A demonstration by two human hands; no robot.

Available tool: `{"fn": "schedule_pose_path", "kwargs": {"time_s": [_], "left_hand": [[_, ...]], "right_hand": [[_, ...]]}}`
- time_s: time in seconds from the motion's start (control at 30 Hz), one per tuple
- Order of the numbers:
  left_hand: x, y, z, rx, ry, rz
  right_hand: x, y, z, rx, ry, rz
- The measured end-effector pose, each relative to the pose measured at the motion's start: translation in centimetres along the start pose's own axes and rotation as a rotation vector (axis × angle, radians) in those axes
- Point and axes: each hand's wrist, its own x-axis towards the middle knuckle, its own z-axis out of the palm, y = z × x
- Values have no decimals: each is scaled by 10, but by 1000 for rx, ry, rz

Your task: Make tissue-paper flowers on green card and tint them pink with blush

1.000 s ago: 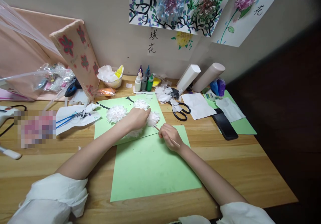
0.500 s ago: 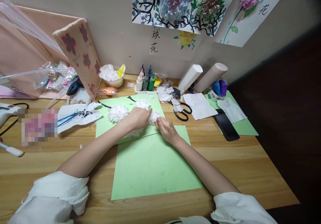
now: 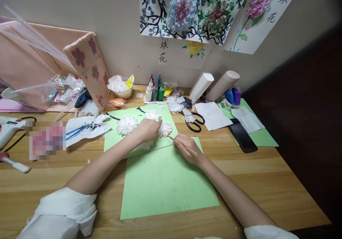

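Note:
On a green sheet (image 3: 165, 112) are several fluffy white paper flowers; one white flower (image 3: 127, 125) is left of my hands and another (image 3: 152, 115) behind them. My left hand (image 3: 149, 129) lies across the sheet with its fingers curled in, at the left edge of the rightmost white flower (image 3: 165, 128). What those fingers hold, if anything, is hidden. My right hand (image 3: 188, 149) pinches a thin wooden stick (image 3: 191, 151), its tip at that flower's lower edge, where a small orange patch shows. Black strips (image 3: 113, 116) mark the sheet's upper left.
A second green sheet (image 3: 168, 189) lies in front. Black-handled scissors (image 3: 196, 122), white paper (image 3: 212, 115) and a phone (image 3: 243, 135) are to the right. Small paint bottles (image 3: 155, 91) and a white bowl (image 3: 124, 92) stand behind. A glue gun (image 3: 10, 128) lies left.
My right hand has drawn back a little, right and down, from the flower, so more of the stick shows. An orange patch is now visible on the flower. The view has shifted slightly.

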Motion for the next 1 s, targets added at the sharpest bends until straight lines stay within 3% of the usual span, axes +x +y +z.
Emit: {"fn": "schedule_pose_path", "kwargs": {"time_s": [0.07, 0.2, 0.3, 0.4, 0.57, 0.8, 1.0], "left_hand": [[-1, 0, -1, 1, -11, -5], [-5, 3, -4, 13, -34, -2], [-9, 4, -7, 32, -70, 1], [-9, 1, -8, 19, -73, -24], [-4, -1, -6, -1, -28, -52], [-7, 10, -7, 45, -42, -59], [-16, 15, -10, 92, -45, -138]], "right_hand": [[-6, 11, -13, -86, 105, -15], [-5, 51, -40, -224, 262, 174], [-4, 77, -50, -285, 259, 149], [-3, 88, -48, -322, 243, 126], [6, 88, -40, -339, 340, 108], [17, 85, -39, -353, 311, 98], [3, 54, -25, -2, 572, 191]]}}
